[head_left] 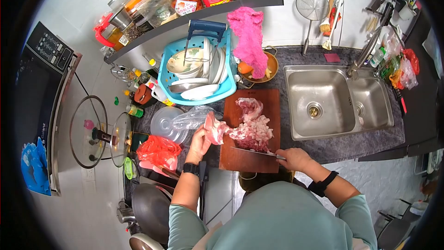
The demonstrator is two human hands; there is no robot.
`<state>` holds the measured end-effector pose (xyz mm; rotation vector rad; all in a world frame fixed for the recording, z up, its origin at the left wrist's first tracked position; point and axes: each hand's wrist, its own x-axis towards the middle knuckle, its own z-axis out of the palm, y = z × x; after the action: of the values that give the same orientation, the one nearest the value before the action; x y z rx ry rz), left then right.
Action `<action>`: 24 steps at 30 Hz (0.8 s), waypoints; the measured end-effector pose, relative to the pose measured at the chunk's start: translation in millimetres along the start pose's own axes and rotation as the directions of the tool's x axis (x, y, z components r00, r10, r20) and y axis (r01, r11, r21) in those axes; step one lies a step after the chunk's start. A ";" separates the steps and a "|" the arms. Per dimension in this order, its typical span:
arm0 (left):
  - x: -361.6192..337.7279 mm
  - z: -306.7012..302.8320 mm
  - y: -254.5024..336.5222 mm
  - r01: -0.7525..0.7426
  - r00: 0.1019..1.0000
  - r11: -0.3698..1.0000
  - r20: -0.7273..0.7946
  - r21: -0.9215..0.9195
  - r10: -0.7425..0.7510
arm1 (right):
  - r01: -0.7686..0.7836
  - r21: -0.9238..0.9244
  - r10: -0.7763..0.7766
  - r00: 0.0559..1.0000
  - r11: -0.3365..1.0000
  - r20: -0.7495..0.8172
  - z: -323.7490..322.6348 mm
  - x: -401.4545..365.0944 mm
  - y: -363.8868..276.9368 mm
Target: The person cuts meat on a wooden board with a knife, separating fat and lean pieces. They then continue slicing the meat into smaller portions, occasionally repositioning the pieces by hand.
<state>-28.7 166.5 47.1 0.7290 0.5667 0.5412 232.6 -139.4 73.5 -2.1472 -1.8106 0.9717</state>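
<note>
My left hand [200,142] is closed on a pale pink piece of raw meat [215,130], lifted at the left edge of the brown cutting board [227,156]. My right hand [296,159] is wrapped round the handle of a knife [259,153], whose blade points left across the lower part of the board. Cut raw meat [254,132] lies in a heap on the board, above the blade. A larger meat piece [249,106] rests at the top of the heap.
A blue dish rack [185,98] stands behind the board, with a pot [274,67] beside it. The double sink [319,85] is at the right. Plastic lids [162,122], a red bag [159,150] and a wok [150,208] lie at the left.
</note>
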 end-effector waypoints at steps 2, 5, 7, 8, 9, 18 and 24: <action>10.7 11.5 0.4 -0.012 0.997 0.999 0.079 -0.051 0.016 | -0.017 -0.015 0.017 1.000 1.000 0.015 0.6 0.5 -2.4; 31.7 27.1 -5.5 -0.019 0.998 0.988 0.060 -0.153 0.028 | -0.018 -0.010 0.018 1.000 1.000 0.003 6.1 -0.5 -1.4; 68.1 -8.8 -29.3 -0.020 0.997 0.987 -0.069 0.161 0.031 | -0.015 -0.006 0.015 1.000 1.000 -0.009 6.8 -1.7 -2.7; 87.8 -26.3 -42.3 -0.006 0.991 0.949 -0.128 0.316 0.048 | -0.019 -0.007 0.019 1.000 1.000 -0.009 6.0 -2.7 -5.1; 94.5 -16.8 -48.9 -0.047 0.969 0.727 -0.145 0.685 0.199 | -0.024 -0.008 0.024 1.000 1.000 -0.008 5.7 -3.8 -6.9; 104.7 26.3 -47.5 -0.219 0.950 0.228 0.153 0.949 0.273 | -0.020 -0.001 0.020 0.999 1.000 -0.036 11.3 -6.9 -7.7; 92.6 70.6 -36.0 -0.412 0.736 -0.398 0.557 0.820 0.385 | -0.032 0.002 0.032 0.999 0.999 -0.033 11.2 -7.3 -8.3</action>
<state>92.7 170.0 37.4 2.7442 0.6091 0.7237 219.0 -147.2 71.8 -2.1847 -1.7646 0.9382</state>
